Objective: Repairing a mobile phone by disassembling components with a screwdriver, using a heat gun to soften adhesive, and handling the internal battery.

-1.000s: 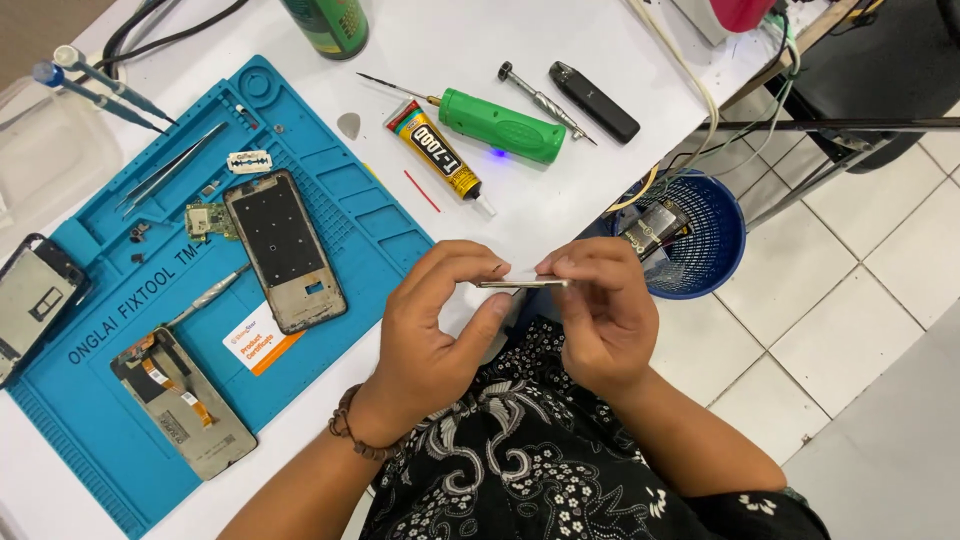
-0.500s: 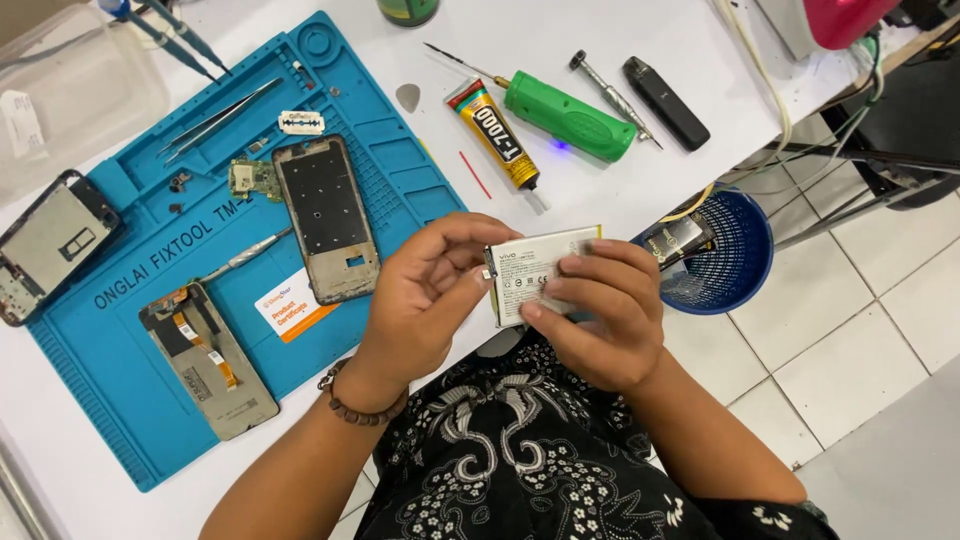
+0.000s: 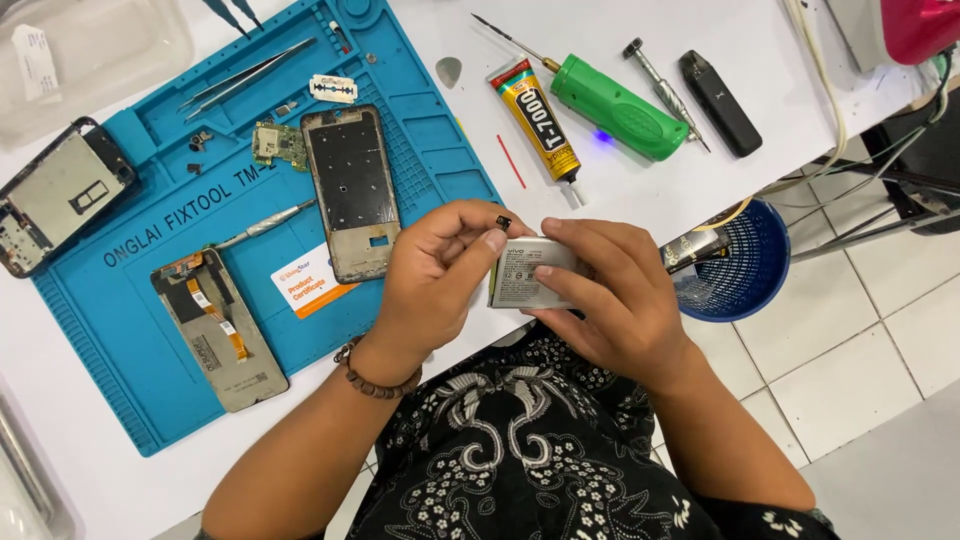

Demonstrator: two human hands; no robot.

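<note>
Between both hands' fingers [image 3: 487,243], flat silver phone battery [image 3: 528,273], face-up.

A: What've you got there?
B: You're holding a flat grey-white phone battery [image 3: 528,273], label side up, lying level betw. your left hand [image 3: 435,270] & right hand [image 3: 610,290], just off the table edge.

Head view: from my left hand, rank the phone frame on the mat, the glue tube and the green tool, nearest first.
From the left hand:
1. Phone frame, just left, on the blue mat.
2. Glue tube, up and right, on the white table.
3. Green tool, farther right.
</note>
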